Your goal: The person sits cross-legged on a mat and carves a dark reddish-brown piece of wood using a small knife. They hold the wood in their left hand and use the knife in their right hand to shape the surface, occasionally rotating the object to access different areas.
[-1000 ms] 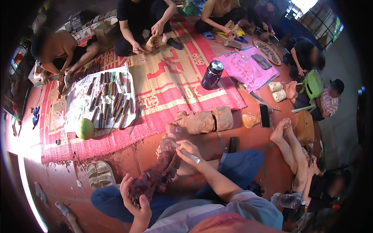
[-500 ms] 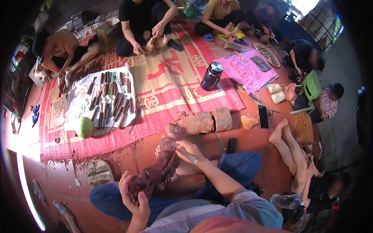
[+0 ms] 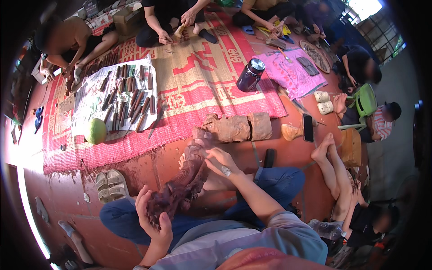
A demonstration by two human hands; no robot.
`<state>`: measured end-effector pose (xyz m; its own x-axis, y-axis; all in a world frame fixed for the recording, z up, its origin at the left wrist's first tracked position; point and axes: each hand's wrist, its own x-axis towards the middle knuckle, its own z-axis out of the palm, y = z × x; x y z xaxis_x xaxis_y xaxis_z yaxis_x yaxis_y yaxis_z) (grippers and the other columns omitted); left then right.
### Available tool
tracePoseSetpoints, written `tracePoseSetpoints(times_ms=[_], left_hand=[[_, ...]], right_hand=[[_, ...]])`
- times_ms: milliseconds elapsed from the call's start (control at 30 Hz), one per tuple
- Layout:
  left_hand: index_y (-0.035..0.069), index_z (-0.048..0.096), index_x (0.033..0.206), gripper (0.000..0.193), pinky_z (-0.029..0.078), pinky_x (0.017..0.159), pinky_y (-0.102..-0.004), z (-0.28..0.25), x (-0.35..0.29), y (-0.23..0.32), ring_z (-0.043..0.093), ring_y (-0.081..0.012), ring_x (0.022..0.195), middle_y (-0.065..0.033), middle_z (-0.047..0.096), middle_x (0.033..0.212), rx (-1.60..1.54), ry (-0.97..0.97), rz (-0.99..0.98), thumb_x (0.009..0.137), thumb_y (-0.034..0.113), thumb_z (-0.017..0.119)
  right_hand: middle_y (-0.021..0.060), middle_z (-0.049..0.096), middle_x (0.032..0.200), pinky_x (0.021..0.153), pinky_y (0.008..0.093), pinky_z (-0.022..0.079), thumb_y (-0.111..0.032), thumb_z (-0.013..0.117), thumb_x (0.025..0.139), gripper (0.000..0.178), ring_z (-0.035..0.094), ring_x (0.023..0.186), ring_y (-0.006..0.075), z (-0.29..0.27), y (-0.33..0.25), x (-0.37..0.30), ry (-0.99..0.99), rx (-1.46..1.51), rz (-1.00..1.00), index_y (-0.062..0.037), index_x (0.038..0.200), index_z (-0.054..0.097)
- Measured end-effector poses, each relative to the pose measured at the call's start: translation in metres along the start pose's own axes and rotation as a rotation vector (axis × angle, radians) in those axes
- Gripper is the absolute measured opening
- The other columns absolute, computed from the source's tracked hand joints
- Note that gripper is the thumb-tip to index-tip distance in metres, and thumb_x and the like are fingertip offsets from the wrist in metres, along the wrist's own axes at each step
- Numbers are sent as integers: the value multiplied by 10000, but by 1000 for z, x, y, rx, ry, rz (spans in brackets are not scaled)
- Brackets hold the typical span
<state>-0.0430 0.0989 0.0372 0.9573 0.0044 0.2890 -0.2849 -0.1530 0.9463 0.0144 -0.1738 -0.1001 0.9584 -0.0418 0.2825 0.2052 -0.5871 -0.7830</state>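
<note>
A long, dark reddish-brown wood carving [image 3: 180, 182] with a knobbly, deeply cut surface lies slantwise over my lap. My left hand [image 3: 157, 235] cups its thick near end, thumb on one side and fingers on the other. Close against the far, smoother part is my right hand [image 3: 220, 159], its fingers bent and pinched together. Whatever those fingers hold, if anything, is too small to make out. A pale patch shows at the right wrist. Just beyond the carving's far end rest rough brown wood blocks [image 3: 231, 128] on the tiles.
Several chisels [image 3: 135, 105] lie on a white sheet [image 3: 83, 110] over the red woven mat [image 3: 189, 112], with a green round fruit [image 3: 95, 131] beside them. Around are a dark flask [image 3: 249, 76], a phone [image 3: 308, 127], sandals [image 3: 111, 184] and several seated people.
The view has tilted slightly, so the mat and tools sit higher in the picture. My right hand's fingers are more curled against the carving; my left keeps its hold.
</note>
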Motion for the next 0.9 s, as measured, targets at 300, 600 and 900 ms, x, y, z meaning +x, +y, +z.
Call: tracePoseSetpoints(times_ms=[300, 600, 900], left_hand=[[-46, 431, 1292, 557, 361, 1035, -387, 0, 1, 1, 423, -303, 1257, -229, 412, 1362, 5, -2, -5, 878, 292, 591], [-30, 408, 1330, 558, 340, 1058, -379, -2, 2, 2, 419, -271, 1276, -198, 410, 1390, 63, -34, 21, 927, 333, 538], [-22, 412, 1324, 538, 348, 1051, -373, -3, 1, 0, 433, -270, 1263, -196, 407, 1389, 67, -42, 30, 926, 317, 540]], right_hand=[[147, 653, 955, 736, 399, 521, -109, 690, 772, 183, 642, 896, 344, -2, -7, 3, -4, 12, 23, -51, 863, 541], [119, 642, 910, 721, 379, 522, -112, 691, 764, 181, 644, 847, 320, 2, -8, -1, 71, -8, 10, -56, 896, 581], [111, 610, 815, 675, 356, 508, -82, 679, 754, 167, 630, 755, 297, 5, -18, 11, 77, 36, 2, -33, 896, 605]])
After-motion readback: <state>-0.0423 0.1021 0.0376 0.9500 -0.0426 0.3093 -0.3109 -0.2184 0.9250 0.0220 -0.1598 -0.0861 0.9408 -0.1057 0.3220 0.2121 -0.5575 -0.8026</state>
